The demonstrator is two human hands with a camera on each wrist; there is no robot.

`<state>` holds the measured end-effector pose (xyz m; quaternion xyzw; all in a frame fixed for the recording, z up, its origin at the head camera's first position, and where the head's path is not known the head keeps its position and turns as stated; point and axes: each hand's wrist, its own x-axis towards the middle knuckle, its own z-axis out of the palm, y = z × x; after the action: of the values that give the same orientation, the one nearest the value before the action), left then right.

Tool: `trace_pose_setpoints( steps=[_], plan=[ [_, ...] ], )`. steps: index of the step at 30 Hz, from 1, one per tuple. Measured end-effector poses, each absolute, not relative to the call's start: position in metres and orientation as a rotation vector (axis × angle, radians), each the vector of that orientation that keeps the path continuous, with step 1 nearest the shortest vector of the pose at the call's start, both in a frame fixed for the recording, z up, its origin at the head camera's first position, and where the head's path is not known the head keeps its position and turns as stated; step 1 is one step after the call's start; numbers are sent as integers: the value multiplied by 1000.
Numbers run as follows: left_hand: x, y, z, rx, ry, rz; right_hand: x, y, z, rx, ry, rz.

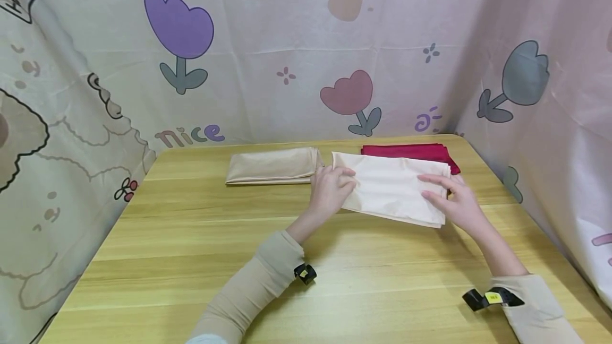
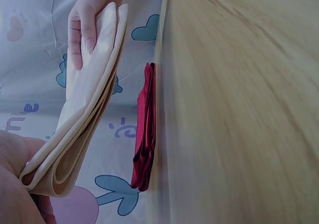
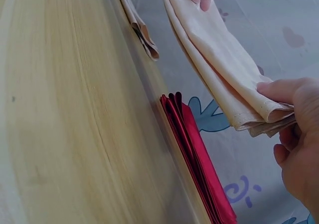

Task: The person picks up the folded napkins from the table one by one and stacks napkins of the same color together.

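A folded cream cloth (image 1: 392, 187) is held up off the table between both hands, its layers showing along the edge in the wrist views. My left hand (image 1: 329, 189) pinches its left end, thumb on the near face and other fingers behind. At the opposite end my right hand (image 1: 454, 200) grips it the same way, as the right wrist view shows with the thumb (image 3: 279, 90) on top. Behind the cream cloth lies a folded red cloth (image 1: 406, 150), partly covered from the head view. To the left a folded beige cloth (image 1: 272, 166) lies flat, close to my left hand.
The wooden table (image 1: 191, 259) extends toward me and to both sides. A printed curtain (image 1: 268, 25) with flowers and hearts hangs behind the table and along both sides. Each sleeve carries a small black strapped device, one on the left (image 1: 305, 273) and one on the right (image 1: 492, 298).
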<state>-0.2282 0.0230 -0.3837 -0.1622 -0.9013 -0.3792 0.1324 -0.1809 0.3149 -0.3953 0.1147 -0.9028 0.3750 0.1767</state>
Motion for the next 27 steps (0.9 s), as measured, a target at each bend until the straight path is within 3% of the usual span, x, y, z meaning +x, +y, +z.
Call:
trace_pose_setpoints(
  steps=[27],
  plan=[
    [-232,-1,-384,-486,-2545,-1166,-192,293,-389,383,-2554,1069]
  ],
)
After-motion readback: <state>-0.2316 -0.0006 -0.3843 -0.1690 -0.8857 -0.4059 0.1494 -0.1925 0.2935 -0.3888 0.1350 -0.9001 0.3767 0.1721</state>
